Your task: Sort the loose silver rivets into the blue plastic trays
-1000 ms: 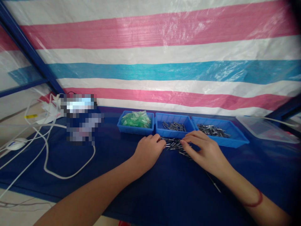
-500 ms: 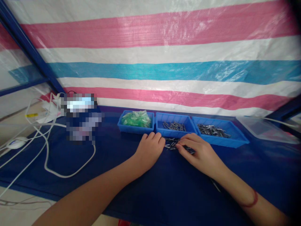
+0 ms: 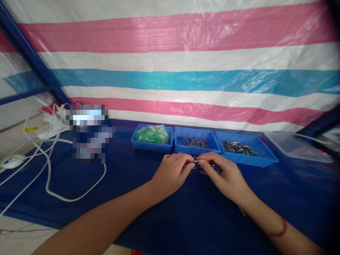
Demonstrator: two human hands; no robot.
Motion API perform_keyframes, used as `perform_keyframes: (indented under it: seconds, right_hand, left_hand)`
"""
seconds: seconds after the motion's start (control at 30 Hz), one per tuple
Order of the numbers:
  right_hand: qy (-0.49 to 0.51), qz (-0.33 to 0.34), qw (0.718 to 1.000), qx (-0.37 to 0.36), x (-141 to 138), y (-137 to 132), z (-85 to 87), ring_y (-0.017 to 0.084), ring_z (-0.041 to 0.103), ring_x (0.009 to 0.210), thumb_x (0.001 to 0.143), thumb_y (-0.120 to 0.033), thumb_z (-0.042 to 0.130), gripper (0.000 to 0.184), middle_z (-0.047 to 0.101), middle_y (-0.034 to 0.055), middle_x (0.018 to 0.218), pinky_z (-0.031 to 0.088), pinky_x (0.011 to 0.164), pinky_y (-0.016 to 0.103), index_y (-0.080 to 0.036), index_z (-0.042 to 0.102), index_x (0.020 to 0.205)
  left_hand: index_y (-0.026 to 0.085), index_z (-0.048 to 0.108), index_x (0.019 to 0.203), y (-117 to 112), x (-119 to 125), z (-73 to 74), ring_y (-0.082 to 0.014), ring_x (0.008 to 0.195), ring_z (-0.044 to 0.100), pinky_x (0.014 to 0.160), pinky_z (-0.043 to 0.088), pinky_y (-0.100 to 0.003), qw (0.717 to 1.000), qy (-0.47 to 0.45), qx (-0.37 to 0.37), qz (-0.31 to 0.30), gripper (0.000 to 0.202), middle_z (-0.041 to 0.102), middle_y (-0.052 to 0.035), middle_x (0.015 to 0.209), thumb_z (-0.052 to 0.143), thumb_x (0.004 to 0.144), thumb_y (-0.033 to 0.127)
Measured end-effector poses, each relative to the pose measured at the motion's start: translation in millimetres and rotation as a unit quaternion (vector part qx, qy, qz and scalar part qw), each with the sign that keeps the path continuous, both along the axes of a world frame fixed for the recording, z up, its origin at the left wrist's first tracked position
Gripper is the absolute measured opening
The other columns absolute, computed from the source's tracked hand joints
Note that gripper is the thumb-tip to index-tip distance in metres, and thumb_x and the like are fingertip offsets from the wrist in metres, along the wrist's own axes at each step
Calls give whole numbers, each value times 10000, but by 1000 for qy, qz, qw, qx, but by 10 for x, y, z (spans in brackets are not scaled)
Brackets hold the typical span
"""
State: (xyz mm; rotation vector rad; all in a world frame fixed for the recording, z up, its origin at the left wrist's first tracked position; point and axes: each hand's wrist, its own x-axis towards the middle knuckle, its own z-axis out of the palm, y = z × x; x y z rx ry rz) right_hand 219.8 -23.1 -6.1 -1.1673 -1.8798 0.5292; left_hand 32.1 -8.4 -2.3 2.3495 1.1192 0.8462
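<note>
My left hand (image 3: 174, 174) and my right hand (image 3: 225, 173) meet over a small pile of dark and silver metal pins (image 3: 204, 169) on the blue table. Thumb and forefinger of each hand are pinched together, almost touching the other hand's fingertips. A thin metal pin (image 3: 195, 161) shows between them, and both hands appear to grip it. Its exact shape is too small to make out. Just behind are a blue bin with silver pins (image 3: 196, 142) and a blue bin with dark and silver pins (image 3: 238, 147).
A blue bin (image 3: 152, 145) with green plastic packets stands left of the other bins. White cables (image 3: 74, 200) loop across the table's left side, near a blurred-out device (image 3: 89, 117). A translucent plastic sheet or lid (image 3: 297, 146) lies at the right. A striped tarp (image 3: 170, 79) hangs behind.
My left hand has moved right, its thumb and forefinger now pinched against my right fingertips. My right hand has shifted slightly left. The camera view has turned a little.
</note>
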Motion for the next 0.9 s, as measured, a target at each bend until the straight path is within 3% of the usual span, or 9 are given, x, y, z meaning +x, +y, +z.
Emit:
perform_keyframes:
  seconds: [0.13, 0.27, 0.5, 0.7, 0.9]
  right_hand:
    - [49, -9, 998, -49, -7, 4, -36, 165, 612, 833, 883, -331, 555, 154, 662, 40, 929, 479, 727, 282, -217, 637, 948]
    - [91, 21, 989, -118, -36, 6, -46, 132, 580, 668, 870, -357, 570, 176, 617, 16, 759, 473, 619, 258, -198, 621, 923]
    - [144, 74, 965, -208, -80, -18, -11, 109, 573, 610, 850, -358, 591, 180, 614, 7, 740, 477, 563, 238, -187, 585, 904]
    - [119, 92, 967, -206, -77, -18, -13, 117, 571, 655, 879, -363, 542, 203, 613, 16, 790, 485, 629, 260, -191, 591, 974]
    - [83, 54, 985, -141, -45, -16, 13, 138, 546, 679, 881, -367, 536, 186, 583, 16, 752, 459, 624, 265, -197, 595, 931]
  left_hand:
    - [183, 627, 941, 22, 3, -7, -146, 867, 618, 784, 421, -251, 995, -95, -39, 4, 157, 682, -16, 930, 489, 923, 257]
    - [168, 647, 898, 18, 11, 5, -127, 804, 618, 753, 438, -218, 984, -166, -58, 24, 125, 682, -8, 859, 556, 884, 251]
    - [159, 660, 895, -12, 14, 39, -121, 768, 606, 727, 440, -217, 975, -206, -82, 26, 139, 682, -7, 836, 554, 883, 248]
    - [167, 662, 904, -4, 10, 39, -122, 769, 605, 728, 441, -222, 974, -206, -87, 19, 136, 686, -9, 855, 557, 880, 250]
    - [163, 639, 895, 9, 13, 37, -136, 809, 605, 758, 445, -237, 979, -196, -53, 21, 100, 669, -20, 861, 561, 869, 220]
